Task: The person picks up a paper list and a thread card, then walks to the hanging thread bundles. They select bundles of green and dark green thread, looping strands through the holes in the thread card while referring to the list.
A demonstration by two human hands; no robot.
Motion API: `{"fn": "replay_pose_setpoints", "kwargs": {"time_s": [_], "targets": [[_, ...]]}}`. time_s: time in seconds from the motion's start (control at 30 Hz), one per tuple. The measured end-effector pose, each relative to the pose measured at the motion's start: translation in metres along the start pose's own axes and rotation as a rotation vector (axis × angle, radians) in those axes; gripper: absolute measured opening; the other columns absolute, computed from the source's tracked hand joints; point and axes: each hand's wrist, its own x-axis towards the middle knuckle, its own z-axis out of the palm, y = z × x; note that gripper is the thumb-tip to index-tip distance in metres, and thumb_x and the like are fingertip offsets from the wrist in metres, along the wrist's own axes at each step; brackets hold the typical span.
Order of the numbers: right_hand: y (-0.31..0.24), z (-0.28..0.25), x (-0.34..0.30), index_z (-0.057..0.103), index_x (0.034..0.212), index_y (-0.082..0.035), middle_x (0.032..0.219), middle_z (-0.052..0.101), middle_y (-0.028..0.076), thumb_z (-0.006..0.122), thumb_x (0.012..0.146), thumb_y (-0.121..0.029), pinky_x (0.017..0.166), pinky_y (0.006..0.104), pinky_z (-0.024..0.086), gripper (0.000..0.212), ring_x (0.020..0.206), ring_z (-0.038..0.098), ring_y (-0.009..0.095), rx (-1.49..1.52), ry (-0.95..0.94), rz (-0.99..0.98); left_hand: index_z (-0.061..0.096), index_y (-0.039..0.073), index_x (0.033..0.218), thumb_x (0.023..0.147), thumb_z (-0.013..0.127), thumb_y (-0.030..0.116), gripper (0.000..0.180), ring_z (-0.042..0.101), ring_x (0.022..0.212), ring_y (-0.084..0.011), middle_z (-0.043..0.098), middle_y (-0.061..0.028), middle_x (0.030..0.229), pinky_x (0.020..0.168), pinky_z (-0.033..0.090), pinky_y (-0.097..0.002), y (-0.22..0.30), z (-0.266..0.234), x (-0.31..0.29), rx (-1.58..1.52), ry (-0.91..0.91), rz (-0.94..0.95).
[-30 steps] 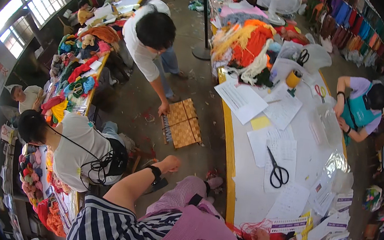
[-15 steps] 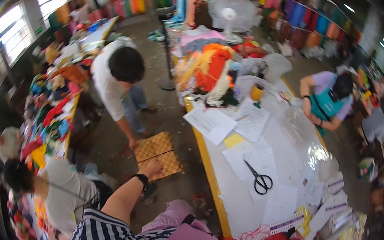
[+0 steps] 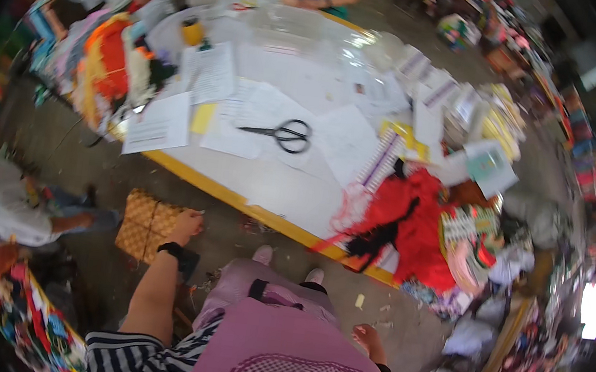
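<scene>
The grip of the left hand [image 3: 187,223] is closed over the edge of a woven yellow-brown mat [image 3: 146,224], seen at lower left of the frame on the floor [image 3: 233,241]; the mat lies flat, checkered, not yet lifted. The right hand [image 3: 367,336], at lower centre-right, hangs loosely curled and empty. Higher up, black scissors [image 3: 285,135] are left untouched among papers on the white worktop [image 3: 276,183], beside red fabric [image 3: 411,221].

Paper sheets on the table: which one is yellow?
The small yellow sheet near the table's front edge, lying between two white printed sheets, left of the black scissors. The other sheets around it are white.
</scene>
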Motion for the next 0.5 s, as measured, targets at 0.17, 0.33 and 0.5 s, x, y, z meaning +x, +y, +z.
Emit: {"fn": "replay_pose_setpoints", "kwargs": {"time_s": [0.17,0.33,0.5], "targets": [[0.094,-0.002,0.004,0.065,0.097,0.001,0.083,0.068,0.007,0.067,0.087,-0.026,0.066,0.0297,0.054,0.030,0.075,0.065,0.015,0.243,-0.019,0.118,0.061,-0.004,0.103,0.083,0.058,0.008,0.023,0.058,0.059,-0.0142,0.061,-0.0087,0.076,0.048,0.044,-0.0262,0.041,0.079,-0.025,0.060,-0.151,0.037],[0.132,-0.050,-0.014,0.064,0.096,0.002,0.082,0.068,0.008,0.066,0.088,-0.027,0.064,0.0300,0.054,0.030,0.072,0.065,0.016,0.358,0.022,0.082,0.064,0.001,0.095,0.081,0.058,0.009,0.018,0.055,0.058,-0.0116,0.058,-0.0042,0.072,0.049,0.043,-0.0262,0.044,0.189,-0.079,0.254,-0.201,0.118],[0.241,-0.127,-0.029,0.063,0.094,0.002,0.077,0.067,0.010,0.062,0.087,-0.016,0.055,0.0295,0.052,0.018,0.064,0.065,0.017,0.588,0.122,0.206,0.065,0.004,0.084,0.082,0.059,0.015,0.013,0.056,0.060,-0.0108,0.058,-0.0028,0.073,0.055,0.047,-0.0260,0.053,0.307,-0.142,0.297,-0.385,0.063]]}}
